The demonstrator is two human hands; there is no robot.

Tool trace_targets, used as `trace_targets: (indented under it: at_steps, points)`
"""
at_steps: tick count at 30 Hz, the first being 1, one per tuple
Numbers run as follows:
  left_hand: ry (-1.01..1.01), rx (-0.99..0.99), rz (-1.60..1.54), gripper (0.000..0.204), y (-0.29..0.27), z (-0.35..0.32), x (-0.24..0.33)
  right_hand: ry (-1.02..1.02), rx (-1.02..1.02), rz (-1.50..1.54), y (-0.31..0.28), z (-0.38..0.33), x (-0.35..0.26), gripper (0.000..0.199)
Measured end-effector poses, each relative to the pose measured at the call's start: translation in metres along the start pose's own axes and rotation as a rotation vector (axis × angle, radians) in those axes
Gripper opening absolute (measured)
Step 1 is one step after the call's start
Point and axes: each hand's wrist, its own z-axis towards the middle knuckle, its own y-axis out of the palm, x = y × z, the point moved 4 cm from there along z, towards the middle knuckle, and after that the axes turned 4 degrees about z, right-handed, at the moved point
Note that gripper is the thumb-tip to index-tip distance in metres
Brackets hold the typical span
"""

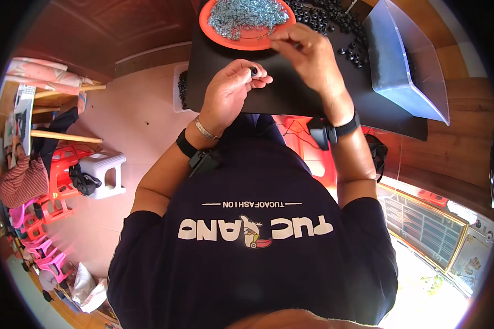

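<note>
My left hand (226,90) is closed over the near part of the black table (291,90), pinching a small black knob-like part (254,71) between thumb and fingers. Higher up and to the right, my right hand (307,57) has its thumb and fingertips drawn together by the rim of an orange-red plate (206,23). What those fingertips hold, if anything, is too small to make out. On the plate lies a heap of small shiny silver metal pieces (241,16). The two hands are apart.
Loose black round parts (352,55) lie across the table's far right. A translucent plastic bin (392,71) stands at its right edge. Left of the table sits a clear tub (177,88) with dark parts. A person in a striped top (24,181) is near stools (104,170) at far left.
</note>
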Motion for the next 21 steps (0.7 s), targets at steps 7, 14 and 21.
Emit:
trace_targets:
  at_steps: [7,14,21]
  points:
    - [-0.05,-0.047,-0.016,0.022,-0.006,0.001,-0.002,-0.185,-0.237,-0.454,0.027,0.05,0.031,0.016]
    - [-0.076,-0.034,-0.139,0.018,-0.005,0.001,-0.002,-0.198,-0.398,-0.588,0.043,0.059,0.048,0.017]
    - [-0.053,-0.027,-0.069,0.018,-0.004,0.0,-0.003,0.111,-0.24,-0.123,0.013,0.042,0.021,0.01]
